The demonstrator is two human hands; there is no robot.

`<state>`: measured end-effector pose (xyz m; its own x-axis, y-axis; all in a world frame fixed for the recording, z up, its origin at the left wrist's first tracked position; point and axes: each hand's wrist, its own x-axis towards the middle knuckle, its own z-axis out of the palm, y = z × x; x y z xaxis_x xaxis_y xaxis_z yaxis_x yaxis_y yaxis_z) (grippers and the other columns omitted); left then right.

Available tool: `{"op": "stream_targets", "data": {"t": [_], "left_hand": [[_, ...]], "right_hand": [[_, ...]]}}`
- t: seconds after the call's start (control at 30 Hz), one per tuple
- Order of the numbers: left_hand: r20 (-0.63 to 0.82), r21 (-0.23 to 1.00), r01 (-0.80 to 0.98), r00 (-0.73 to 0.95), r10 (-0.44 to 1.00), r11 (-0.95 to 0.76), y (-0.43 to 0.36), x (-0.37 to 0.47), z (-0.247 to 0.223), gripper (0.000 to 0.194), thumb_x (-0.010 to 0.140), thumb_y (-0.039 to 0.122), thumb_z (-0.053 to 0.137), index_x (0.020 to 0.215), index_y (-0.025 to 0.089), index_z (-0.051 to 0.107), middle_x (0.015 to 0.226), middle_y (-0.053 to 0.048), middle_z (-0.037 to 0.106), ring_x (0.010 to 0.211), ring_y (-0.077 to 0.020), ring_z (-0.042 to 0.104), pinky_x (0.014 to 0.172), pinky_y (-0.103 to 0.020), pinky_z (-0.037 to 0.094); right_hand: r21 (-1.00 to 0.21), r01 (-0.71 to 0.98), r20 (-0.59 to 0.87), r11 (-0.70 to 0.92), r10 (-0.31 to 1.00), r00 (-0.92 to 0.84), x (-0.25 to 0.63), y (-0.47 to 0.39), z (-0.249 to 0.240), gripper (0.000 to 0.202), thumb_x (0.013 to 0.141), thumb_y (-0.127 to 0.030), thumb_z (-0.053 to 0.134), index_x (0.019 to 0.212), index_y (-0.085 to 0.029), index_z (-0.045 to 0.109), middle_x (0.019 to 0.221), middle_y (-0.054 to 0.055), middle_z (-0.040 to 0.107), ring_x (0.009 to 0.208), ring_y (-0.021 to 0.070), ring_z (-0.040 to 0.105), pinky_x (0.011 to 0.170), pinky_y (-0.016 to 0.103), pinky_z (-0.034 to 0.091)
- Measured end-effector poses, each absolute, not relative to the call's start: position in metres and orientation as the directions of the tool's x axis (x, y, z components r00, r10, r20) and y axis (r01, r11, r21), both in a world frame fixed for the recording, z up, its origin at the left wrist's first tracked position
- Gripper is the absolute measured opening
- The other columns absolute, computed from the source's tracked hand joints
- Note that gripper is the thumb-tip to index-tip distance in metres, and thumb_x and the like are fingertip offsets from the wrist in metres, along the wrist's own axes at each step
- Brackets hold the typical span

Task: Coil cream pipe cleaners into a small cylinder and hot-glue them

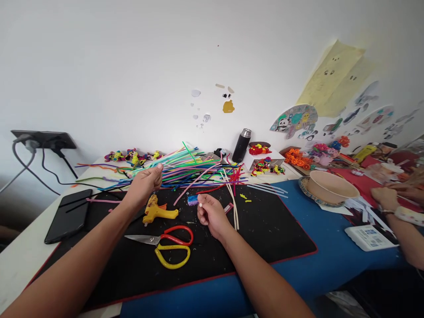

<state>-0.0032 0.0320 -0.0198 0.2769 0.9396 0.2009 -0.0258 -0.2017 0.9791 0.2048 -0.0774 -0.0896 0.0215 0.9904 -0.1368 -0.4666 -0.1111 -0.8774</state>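
My left hand (145, 183) is raised at the front of a heap of colourful pipe cleaners (195, 165). Its fingers are pinched together, and whatever they hold is hidden. Over the black mat, my right hand (213, 216) is closed, with a small white piece (200, 205) showing at the fingertips. A yellow glue gun (160, 213) lies between the two hands. Nearer to me are scissors (174, 247) with one red and one yellow handle, their blades pointing left. Just behind my right hand sits a small blue and purple object (192, 200). Cream pipe cleaners (232, 203) lie to its right.
A black phone (68, 216) lies at the left, below a power strip (43, 138) with cables. Clear glue sticks (268, 190), a black flask (242, 145) and a beige bowl (334, 187) stand or lie rightward. A co-worker's hand (384, 198) is at far right.
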Motion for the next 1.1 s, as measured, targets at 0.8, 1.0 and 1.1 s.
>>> {"op": "stream_targets", "data": {"t": [0.8, 1.0, 1.1], "left_hand": [[0.057, 0.970, 0.150, 0.622, 0.781, -0.191, 0.003, 0.035, -0.037, 0.038, 0.079, 0.058, 0.080, 0.077, 0.021, 0.076, 0.079, -0.004, 0.077, 0.077, -0.0225, 0.068, 0.077, -0.036, 0.057], [0.111, 0.965, -0.261, 0.291, 0.950, -0.033, 0.025, 0.021, -0.041, 0.031, 0.081, 0.042, 0.082, 0.073, 0.019, 0.064, 0.053, 0.006, 0.044, 0.051, -0.0111, 0.042, 0.053, -0.025, 0.038], [0.135, 0.938, -0.339, 0.174, 0.975, -0.069, 0.043, -0.001, -0.029, 0.029, 0.085, 0.034, 0.075, 0.071, 0.020, 0.053, 0.053, 0.009, 0.030, 0.046, -0.0084, 0.027, 0.048, -0.023, 0.025]], "right_hand": [[-0.975, -0.217, -0.046, -0.037, 0.998, 0.036, 0.192, -0.083, -0.093, 0.047, 0.080, -0.063, 0.079, 0.088, -0.020, 0.062, 0.048, -0.011, 0.048, 0.038, 0.0069, 0.035, 0.038, 0.022, 0.025], [-0.970, -0.243, -0.043, -0.023, 0.996, 0.075, 0.194, -0.086, -0.089, 0.045, 0.080, -0.061, 0.081, 0.085, -0.021, 0.061, 0.049, -0.011, 0.046, 0.038, 0.0068, 0.035, 0.037, 0.021, 0.024], [-0.962, -0.273, -0.048, -0.013, 0.992, 0.120, 0.198, -0.087, -0.085, 0.045, 0.080, -0.061, 0.081, 0.087, -0.021, 0.060, 0.049, -0.011, 0.047, 0.038, 0.0071, 0.035, 0.038, 0.021, 0.023]]}}
